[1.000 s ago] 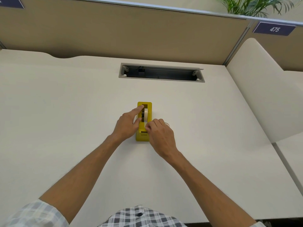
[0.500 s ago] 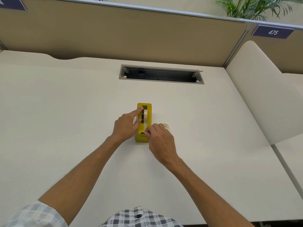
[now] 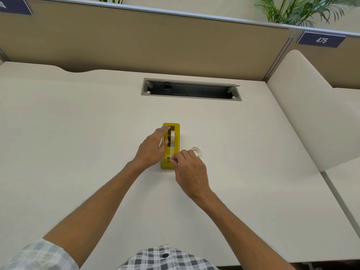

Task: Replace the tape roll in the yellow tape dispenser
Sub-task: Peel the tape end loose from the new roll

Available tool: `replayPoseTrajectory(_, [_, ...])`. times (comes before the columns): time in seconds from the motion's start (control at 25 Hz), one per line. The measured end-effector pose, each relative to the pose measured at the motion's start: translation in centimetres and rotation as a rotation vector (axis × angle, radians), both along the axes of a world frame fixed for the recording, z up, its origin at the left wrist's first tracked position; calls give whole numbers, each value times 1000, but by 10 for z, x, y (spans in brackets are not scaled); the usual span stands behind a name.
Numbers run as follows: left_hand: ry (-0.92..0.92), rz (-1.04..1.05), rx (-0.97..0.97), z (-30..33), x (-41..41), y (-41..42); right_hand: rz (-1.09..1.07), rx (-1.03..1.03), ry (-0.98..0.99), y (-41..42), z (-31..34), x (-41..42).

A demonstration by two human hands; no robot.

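The yellow tape dispenser (image 3: 176, 127) lies lengthwise on the white desk (image 3: 78, 133), with a tape roll (image 3: 172, 136) seated in its slot. My left hand (image 3: 151, 150) holds the dispenser's left side, index finger on its top edge and thumb against the wall. My right hand (image 3: 190, 170) pinches the free end of the tape (image 3: 171, 152) and holds it down by the cutter at the near end. A strip of tape runs from the roll to those fingers. A second, nearly spent tape ring (image 3: 196, 151) lies flat on the desk just right of the dispenser.
A grey cable tray opening (image 3: 191, 90) is cut into the desk behind the dispenser. A tan partition (image 3: 155, 41) walls off the back, and a cream divider (image 3: 311, 117) rises at the right. The desk's front edge is near my body.
My right hand has drawn the tape end toward the near end of the dispenser, uncovering the spare ring beside it. My left hand has stayed on the dispenser.
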State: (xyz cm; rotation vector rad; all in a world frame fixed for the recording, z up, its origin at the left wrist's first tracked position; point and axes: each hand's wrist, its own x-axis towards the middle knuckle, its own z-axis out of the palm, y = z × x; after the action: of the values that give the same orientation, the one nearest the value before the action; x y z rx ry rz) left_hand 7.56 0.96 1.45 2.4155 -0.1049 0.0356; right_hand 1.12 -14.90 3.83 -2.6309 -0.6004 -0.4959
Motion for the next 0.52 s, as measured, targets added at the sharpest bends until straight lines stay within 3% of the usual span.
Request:
replayPoseTrajectory(0.2, [-126, 222, -84, 8, -15, -8, -8, 22, -9, 3, 2, -1])
replayPoseTrajectory(0.52, [202, 330, -477, 18, -27, -21, -21, 15, -35, 2, 3, -1])
